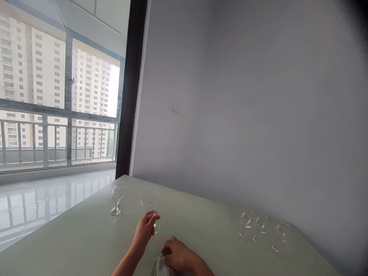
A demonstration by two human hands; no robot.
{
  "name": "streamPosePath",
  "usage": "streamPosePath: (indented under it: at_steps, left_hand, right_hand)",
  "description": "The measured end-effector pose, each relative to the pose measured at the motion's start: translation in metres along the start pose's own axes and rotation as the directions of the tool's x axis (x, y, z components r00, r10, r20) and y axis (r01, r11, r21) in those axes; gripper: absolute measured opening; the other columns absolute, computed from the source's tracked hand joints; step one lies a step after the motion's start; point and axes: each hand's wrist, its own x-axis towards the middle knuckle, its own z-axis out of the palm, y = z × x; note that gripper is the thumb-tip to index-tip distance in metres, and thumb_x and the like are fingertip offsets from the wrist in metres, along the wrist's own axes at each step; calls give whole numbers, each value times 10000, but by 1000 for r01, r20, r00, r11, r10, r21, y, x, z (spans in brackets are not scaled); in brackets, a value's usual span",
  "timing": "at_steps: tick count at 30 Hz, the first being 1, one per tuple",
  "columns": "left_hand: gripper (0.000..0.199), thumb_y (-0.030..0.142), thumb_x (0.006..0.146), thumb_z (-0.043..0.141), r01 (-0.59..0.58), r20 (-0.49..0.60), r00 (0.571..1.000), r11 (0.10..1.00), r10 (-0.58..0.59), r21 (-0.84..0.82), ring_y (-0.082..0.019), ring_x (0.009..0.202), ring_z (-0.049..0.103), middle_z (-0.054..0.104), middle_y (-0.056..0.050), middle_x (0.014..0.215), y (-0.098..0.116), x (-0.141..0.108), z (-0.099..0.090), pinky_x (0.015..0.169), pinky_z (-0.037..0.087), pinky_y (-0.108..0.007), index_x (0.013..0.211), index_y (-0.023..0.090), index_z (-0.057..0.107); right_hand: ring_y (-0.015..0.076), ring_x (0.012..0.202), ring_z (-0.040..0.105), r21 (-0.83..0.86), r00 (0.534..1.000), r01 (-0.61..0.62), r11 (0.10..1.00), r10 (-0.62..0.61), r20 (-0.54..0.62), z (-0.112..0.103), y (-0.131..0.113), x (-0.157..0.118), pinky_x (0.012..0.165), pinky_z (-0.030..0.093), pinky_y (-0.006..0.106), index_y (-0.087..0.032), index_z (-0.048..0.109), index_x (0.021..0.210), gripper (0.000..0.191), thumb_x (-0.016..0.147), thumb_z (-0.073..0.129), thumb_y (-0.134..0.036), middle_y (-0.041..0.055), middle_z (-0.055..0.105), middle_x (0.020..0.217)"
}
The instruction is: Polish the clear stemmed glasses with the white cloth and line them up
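Left hand (145, 229) fingers grip a glass (150, 209) standing on the surface (86, 237); right hand (179, 255) clutches a cloth (161, 267).

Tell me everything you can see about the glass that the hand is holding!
The clear stemmed wine glass looks like thin see-through glass, with a rounded bowl, a short stem and a flat round foot. It looks empty. It stands upright on the pale green table, right of another clear stemmed glass standing alone. The left hand grips it around the stem, just under the bowl, so the fingers hide part of the stem. The right hand does not touch it; that one holds a light grey cloth.
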Motion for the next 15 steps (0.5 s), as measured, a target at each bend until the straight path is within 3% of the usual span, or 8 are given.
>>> streamPosePath:
  at_steps: [2,5,9,13,15]
  left_hand:
    - [459,565,679,485,-34,-2,999,994,35,101,-125,424,499,679,-28,749,0,1,-4,442,369,-271,893,176,599]
    - [295,458,709,523,-89,-5,996,959,94,269,-182,588,580,670,-7,668,3,-3,-7,562,394,-282,832,218,642]
    - [191,360,749,513,-204,30,977,885,212,419,-230,821,594,681,-23,823,12,-14,-4,729,407,-325,817,249,654]
    - [166,330,777,488,-300,77,951,827,301,475,-239,1019,550,630,-32,1108,17,-20,5,859,392,-345,762,248,632]
    - [183,321,810,447,-316,101,946,816,307,483,-214,976,585,645,-33,1091,15,-23,10,834,415,-324,802,249,614]
  right_hand:
    - [207,772,591,20,1000,-2,1000,2,-10,1,-1,-10,657,433,286,-172,680,727,233,537,551,-132,58,624,897]
    - [188,856,552,77,997,24,997,-19,-68,-4,-2,-25,741,404,271,-181,623,665,167,527,549,-124,37,586,936]
    - [125,655,490,200,979,5,980,36,-199,-22,3,-32,633,373,229,-197,509,645,109,571,488,-120,-37,512,666]
    - [111,553,372,316,905,-34,948,163,-392,-55,11,-40,513,305,223,-225,382,646,100,661,480,-235,-73,344,571]
    - [110,541,384,515,863,-3,857,263,-431,-74,11,-50,496,323,226,-231,394,738,141,719,487,-335,-69,374,610]
